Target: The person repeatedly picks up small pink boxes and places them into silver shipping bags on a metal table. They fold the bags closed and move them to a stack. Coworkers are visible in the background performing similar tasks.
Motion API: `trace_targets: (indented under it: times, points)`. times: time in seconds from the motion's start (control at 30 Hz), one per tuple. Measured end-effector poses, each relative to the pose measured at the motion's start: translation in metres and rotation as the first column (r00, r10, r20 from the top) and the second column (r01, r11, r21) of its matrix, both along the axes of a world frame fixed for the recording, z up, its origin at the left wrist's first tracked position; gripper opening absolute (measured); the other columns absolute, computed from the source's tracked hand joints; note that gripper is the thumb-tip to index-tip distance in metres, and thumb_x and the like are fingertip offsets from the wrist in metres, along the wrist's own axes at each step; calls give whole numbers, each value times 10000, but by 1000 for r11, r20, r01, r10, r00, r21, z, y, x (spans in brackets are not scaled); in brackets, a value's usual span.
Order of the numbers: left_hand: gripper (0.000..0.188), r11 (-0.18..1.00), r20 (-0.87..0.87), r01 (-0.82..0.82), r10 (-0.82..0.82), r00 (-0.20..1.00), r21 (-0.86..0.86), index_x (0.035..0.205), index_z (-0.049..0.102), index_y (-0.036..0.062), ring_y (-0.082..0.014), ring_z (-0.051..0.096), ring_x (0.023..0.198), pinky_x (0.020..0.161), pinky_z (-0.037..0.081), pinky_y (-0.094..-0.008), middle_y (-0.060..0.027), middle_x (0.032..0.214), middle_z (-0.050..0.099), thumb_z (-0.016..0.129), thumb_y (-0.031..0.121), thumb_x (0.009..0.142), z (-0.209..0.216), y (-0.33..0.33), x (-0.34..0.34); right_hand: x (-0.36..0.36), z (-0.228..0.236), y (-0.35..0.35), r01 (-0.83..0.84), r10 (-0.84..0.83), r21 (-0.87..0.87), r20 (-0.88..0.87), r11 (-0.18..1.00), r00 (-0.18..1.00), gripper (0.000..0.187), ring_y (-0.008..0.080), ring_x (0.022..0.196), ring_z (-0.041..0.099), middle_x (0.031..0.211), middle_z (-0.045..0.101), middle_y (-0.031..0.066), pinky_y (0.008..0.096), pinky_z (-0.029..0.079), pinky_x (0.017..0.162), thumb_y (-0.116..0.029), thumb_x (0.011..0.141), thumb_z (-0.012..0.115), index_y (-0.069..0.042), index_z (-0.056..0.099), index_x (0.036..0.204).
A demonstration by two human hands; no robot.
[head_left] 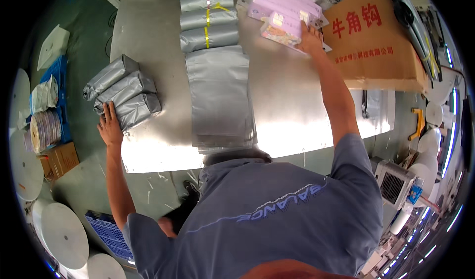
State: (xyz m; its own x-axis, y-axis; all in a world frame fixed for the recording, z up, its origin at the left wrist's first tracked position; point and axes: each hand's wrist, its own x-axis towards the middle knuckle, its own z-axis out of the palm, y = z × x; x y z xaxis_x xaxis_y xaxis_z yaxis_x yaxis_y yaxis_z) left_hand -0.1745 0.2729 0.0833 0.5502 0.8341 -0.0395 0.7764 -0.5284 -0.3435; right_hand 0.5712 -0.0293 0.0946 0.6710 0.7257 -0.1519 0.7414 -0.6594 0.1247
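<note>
On the left of the metal table, my left hand (110,126) rests against the nearest of several wrapped silver-grey packages (136,112). Its fingers are apart, with the tips on the package's left end. At the far right my right hand (310,39) reaches out and grips the right end of a pink printed package (281,29). Its fingers bend over that end and partly hide it. Similar pink packages (284,6) lie piled just behind. Between my arms lies a flat stack of silver-grey plastic mailing bags (220,98).
Rolled grey bag bundles (207,39) with yellow ties line up beyond the flat stack. A large cardboard box (371,36) stands on the metal table (282,101) at the right, with dark rolls on top. White rolls (62,234) and a blue pallet (106,232) are on the floor at left.
</note>
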Motion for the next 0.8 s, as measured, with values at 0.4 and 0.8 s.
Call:
trace_targets:
  times: [0.4,0.8]
  points:
    - [742,-382,-212,503,907,363,-775,1421,569,35,-370,638,1221,992,546,-488,-145,1373,642,463,658,1032,0,-234,234,-204,46,-137,316,266,542,-742,779,615,722,294,1214,616,1321,624,168,406,497,1034,-94,685,903,-8,572,1321]
    - [685,-55,221,573,889,401,-818,1509,472,6,-279,644,1233,979,559,-394,-203,1379,616,537,491,1030,14,-299,247,-358,32,-177,813,503,-418,-640,406,-581,521,287,1227,643,1375,620,174,422,569,1006,-252,984,629,-63,515,1456]
